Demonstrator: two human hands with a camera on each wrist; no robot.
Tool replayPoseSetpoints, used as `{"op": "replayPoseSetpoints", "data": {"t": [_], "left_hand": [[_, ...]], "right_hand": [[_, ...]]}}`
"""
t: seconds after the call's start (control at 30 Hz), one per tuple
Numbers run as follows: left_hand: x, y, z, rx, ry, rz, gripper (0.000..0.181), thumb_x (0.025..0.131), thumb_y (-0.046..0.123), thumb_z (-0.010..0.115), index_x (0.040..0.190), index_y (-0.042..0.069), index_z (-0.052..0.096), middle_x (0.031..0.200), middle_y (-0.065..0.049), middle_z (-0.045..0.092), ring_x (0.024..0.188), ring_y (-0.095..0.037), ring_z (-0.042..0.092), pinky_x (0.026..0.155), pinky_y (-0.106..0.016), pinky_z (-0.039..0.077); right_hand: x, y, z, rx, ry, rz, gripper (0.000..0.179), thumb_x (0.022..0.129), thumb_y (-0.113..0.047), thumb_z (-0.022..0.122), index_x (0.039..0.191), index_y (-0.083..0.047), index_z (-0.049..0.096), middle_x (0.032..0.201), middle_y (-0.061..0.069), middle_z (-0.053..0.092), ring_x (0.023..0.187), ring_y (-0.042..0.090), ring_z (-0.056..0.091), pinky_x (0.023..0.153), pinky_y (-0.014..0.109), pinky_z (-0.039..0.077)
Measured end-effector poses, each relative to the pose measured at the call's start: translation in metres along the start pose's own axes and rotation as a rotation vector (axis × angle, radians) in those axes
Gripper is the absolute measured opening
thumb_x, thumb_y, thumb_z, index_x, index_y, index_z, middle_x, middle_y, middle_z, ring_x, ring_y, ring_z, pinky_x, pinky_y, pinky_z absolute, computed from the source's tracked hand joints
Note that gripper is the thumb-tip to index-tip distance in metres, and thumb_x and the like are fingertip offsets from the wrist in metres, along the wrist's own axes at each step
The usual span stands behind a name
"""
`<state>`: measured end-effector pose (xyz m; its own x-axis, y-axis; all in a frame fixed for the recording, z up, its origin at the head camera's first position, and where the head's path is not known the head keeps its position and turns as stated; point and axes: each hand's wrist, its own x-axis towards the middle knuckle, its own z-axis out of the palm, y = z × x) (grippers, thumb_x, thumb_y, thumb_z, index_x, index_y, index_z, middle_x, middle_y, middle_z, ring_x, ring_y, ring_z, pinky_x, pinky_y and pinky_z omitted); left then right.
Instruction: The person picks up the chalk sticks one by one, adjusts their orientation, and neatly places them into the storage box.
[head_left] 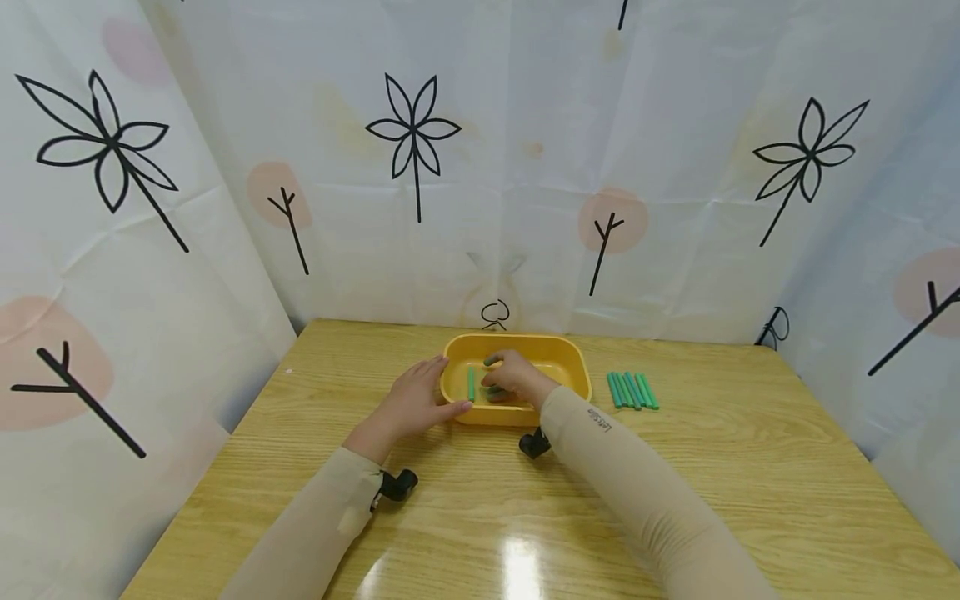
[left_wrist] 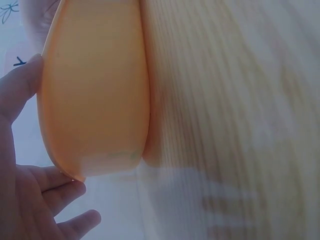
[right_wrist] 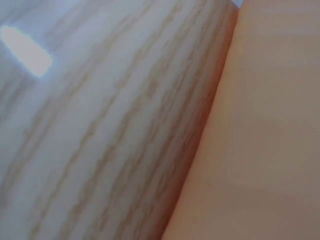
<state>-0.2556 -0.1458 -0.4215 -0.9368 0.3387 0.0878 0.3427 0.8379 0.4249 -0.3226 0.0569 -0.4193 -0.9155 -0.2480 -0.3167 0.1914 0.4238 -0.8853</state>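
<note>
A yellow plastic tray [head_left: 551,342] stands on the table, its wall also filling much of the left wrist view. At its front left corner, my left hand [head_left: 412,400] touches the rim with thumb and extended fingertips. Inside the tray, a light green stick [head_left: 471,383] lies lengthwise away from me. My right hand [head_left: 517,377] reaches in just right of it, fingers bent around a darker green stick [head_left: 492,361]. More dark green [head_left: 496,392] shows below the thumb; whether it belongs to the same stick, I cannot tell. The right wrist view shows neither fingers nor sticks.
To the right of the tray, several green and teal sticks [head_left: 632,390] lie side by side on the wooden table [head_left: 465,517]. A printed white cloth [head_left: 510,183] hangs behind the table and along both sides. Each wrist carries a small black camera [head_left: 400,484].
</note>
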Motion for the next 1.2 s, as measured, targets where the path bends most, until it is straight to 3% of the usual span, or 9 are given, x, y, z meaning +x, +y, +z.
{"op": "replayPoseSetpoints", "data": {"t": [0.47, 0.97, 1.2], "left_hand": [[0.0, -0.002, 0.002, -0.006, -0.008, -0.007, 0.099, 0.089, 0.067, 0.061, 0.157, 0.002, 0.03, 0.162, -0.017, 0.028, 0.147, -0.04, 0.027, 0.117, -0.059, 0.023], [0.0, -0.001, 0.002, 0.001, 0.002, 0.016, 0.099, 0.09, 0.066, 0.06, 0.156, 0.0, 0.029, 0.161, -0.019, 0.028, 0.146, -0.041, 0.029, 0.117, -0.059, 0.023], [0.0, -0.001, 0.001, -0.007, -0.007, 0.008, 0.099, 0.09, 0.067, 0.06, 0.157, 0.001, 0.029, 0.161, -0.019, 0.028, 0.146, -0.041, 0.028, 0.117, -0.06, 0.022]], "right_hand": [[-0.007, -0.004, -0.01, 0.034, -0.037, -0.004, 0.046, 0.094, 0.001, 0.064, 0.139, 0.003, 0.053, 0.101, 0.016, 0.059, 0.074, 0.022, 0.059, 0.077, 0.04, 0.06], [-0.036, -0.017, -0.024, 0.011, -0.081, -0.07, 0.039, 0.095, 0.0, 0.063, 0.133, 0.007, 0.055, 0.105, 0.017, 0.059, 0.077, 0.022, 0.06, 0.081, 0.041, 0.06], [-0.049, -0.022, -0.036, -0.005, -0.102, -0.113, 0.041, 0.096, -0.003, 0.062, 0.135, 0.008, 0.054, 0.105, 0.017, 0.062, 0.078, 0.021, 0.064, 0.09, 0.048, 0.056]]}}
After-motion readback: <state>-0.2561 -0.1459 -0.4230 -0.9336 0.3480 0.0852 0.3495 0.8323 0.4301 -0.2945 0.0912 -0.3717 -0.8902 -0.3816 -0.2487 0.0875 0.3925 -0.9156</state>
